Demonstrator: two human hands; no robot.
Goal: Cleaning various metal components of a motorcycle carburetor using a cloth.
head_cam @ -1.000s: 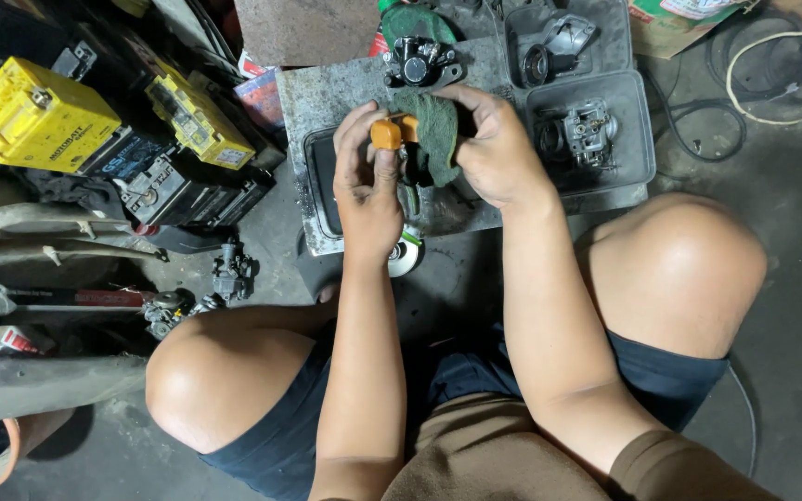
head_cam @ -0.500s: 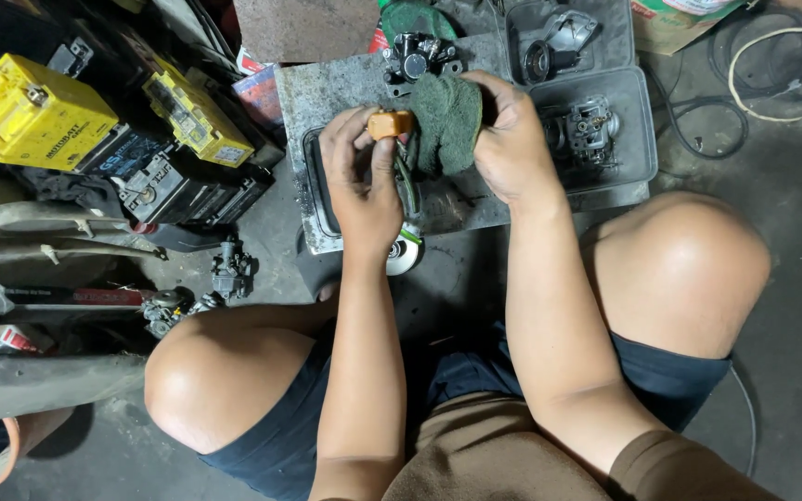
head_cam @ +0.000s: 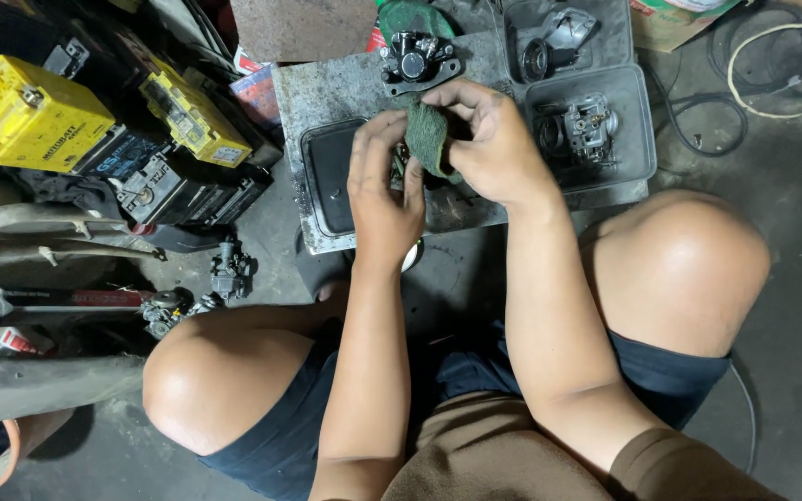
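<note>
The orange part seen a moment ago is now hidden under the green cloth (head_cam: 431, 139). The right hand (head_cam: 489, 148) has its grip wrapped on the cloth. The left hand (head_cam: 378, 190) has its grip narrow against it, over the grey tray (head_cam: 294, 93).

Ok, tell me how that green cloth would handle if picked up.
The green cloth is bunched and folded in the right hand, so it is probably floppy and light. Its coarse, fuzzy surface suggests it grips rather than slips. It is unlikely to roll.
</note>
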